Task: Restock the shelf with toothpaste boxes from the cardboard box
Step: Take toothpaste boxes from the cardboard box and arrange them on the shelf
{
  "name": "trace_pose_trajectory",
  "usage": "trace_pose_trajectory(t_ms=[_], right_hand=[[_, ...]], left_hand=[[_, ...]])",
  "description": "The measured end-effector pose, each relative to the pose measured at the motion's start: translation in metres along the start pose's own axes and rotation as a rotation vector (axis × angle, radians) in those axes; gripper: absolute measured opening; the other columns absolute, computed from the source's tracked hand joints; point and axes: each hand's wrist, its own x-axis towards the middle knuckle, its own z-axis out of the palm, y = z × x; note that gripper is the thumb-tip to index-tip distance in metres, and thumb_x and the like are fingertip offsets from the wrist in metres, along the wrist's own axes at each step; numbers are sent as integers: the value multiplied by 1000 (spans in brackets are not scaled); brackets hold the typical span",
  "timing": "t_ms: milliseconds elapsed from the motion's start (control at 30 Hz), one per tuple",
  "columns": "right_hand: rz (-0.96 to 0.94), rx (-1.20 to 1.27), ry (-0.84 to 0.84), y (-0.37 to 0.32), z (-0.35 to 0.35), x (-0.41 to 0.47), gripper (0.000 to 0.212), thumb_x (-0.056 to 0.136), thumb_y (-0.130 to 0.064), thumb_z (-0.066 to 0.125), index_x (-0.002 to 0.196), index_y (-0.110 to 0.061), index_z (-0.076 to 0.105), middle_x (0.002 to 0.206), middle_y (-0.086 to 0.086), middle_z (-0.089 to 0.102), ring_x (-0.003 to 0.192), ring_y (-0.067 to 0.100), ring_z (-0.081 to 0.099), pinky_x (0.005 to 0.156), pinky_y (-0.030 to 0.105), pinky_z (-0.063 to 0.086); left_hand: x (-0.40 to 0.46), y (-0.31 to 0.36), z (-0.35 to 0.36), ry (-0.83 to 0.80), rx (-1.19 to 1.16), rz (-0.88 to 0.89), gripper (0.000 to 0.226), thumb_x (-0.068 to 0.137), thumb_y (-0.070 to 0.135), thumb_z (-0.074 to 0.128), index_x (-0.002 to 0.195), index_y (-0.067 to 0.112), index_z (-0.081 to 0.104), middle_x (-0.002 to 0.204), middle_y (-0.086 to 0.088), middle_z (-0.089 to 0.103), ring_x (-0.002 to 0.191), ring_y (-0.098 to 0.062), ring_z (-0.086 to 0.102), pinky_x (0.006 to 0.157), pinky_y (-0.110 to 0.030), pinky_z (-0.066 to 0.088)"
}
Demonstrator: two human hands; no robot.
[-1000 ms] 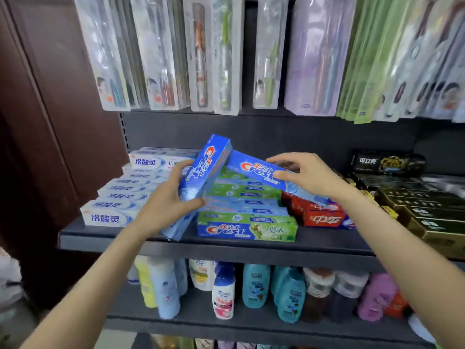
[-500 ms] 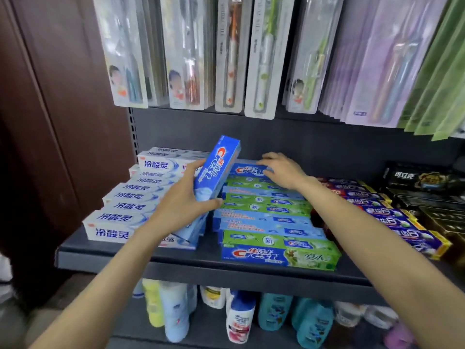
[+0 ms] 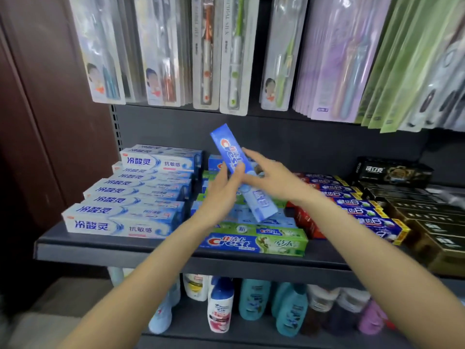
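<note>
A blue Crest toothpaste box [image 3: 263, 206] hangs tilted above the shelf, its top end leaning to the back left. My left hand [image 3: 219, 195] grips it from the left at mid length, thumb across its front. From the right, my right hand [image 3: 273, 178] lies against the same box with straight fingers. Under them is the stack of Crest boxes [image 3: 254, 244], green and blue, in the middle of the dark grey shelf [image 3: 125, 250]. The cardboard box is out of view.
White toothpaste boxes [image 3: 113, 225] fill the shelf's left side; red and blue boxes [image 3: 377, 222] and black-gold boxes [image 3: 432, 222] fill the right. Toothbrush packs [image 3: 226, 59] hang close above. Shampoo bottles [image 3: 221, 306] stand on the lower shelf. A brown panel [image 3: 50, 122] bounds the left.
My right hand left the box it set on the back of the Crest stack and came to the held box. My left hand swung that box rightward over the stack, tilting it the other way.
</note>
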Motion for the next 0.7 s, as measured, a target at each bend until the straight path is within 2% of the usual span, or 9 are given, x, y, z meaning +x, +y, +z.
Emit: trace_pose_trajectory(t_ms=[33, 100, 200, 267, 367, 500, 567, 633, 700], right_hand=[[3, -61, -3, 8, -7, 4, 62, 89, -35, 62, 144, -34, 32, 105, -5, 64, 86, 8, 58, 76, 21, 45], [8, -291, -24, 25, -18, 17, 58, 88, -31, 63, 140, -39, 38, 112, 3, 63, 96, 21, 58, 82, 34, 46], [1, -572, -10, 37, -16, 43, 52, 91, -25, 57, 135, -45, 39, 116, 2, 55, 103, 27, 54, 74, 35, 41], [-40, -648, 6, 43, -5, 65, 51, 94, -19, 52, 137, -42, 39, 118, 4, 53, 110, 28, 50, 76, 35, 38], [-53, -740, -67, 57, 13, 88, 56, 93, -6, 47, 139, -38, 41, 133, 6, 46, 121, 27, 40, 94, 39, 35], [-12, -702, -9, 67, 21, 88, 58, 91, -1, 45, 136, -37, 46, 141, 4, 36, 125, 27, 34, 102, 41, 32], [-53, -686, 12, 60, 19, 73, 47, 93, -9, 49, 134, -32, 50, 140, 3, 39, 124, 26, 36, 101, 41, 32], [-101, -636, 45, 49, 14, 42, 38, 94, -19, 50, 130, -29, 54, 132, 2, 48, 119, 23, 43, 97, 40, 36], [-147, -552, 111, 40, 8, -2, 31, 94, -24, 52, 124, -28, 59, 117, -1, 60, 101, 16, 54, 87, 36, 44]], left_hand=[[0, -6, -8, -39, 198, 30, 48, 97, 47, 37, 141, 29, 37, 129, 19, 48, 119, -4, 44, 105, -26, 33], [3, -25, -26, -57, 591, 40, 55, 93, 47, 47, 143, 25, 36, 144, 6, 42, 133, -13, 36, 108, -31, 28], [1, -42, -39, -130, 874, 19, 59, 90, 47, 52, 143, 27, 35, 146, 2, 41, 132, -18, 37, 101, -31, 34], [0, -45, -43, -207, 942, -13, 59, 91, 48, 51, 143, 26, 34, 147, 2, 39, 133, -18, 35, 99, -29, 33], [-1, -42, -47, -250, 1007, -1, 58, 93, 48, 47, 144, 23, 34, 149, 2, 36, 136, -19, 32, 104, -30, 31], [0, -43, -50, -259, 1046, 10, 56, 93, 49, 45, 142, 22, 38, 147, 1, 40, 133, -20, 38, 103, -32, 36], [-2, -44, -50, -194, 1050, 19, 55, 93, 47, 47, 141, 22, 40, 143, -1, 45, 130, -21, 42, 100, -33, 39], [-6, -45, -45, -41, 1053, 121, 48, 93, 46, 47, 135, 22, 48, 133, -1, 56, 122, -22, 49, 91, -33, 41], [-19, -43, -33, 125, 958, 279, 39, 94, 46, 45, 121, 21, 59, 115, 3, 65, 108, -20, 56, 82, -31, 42]])
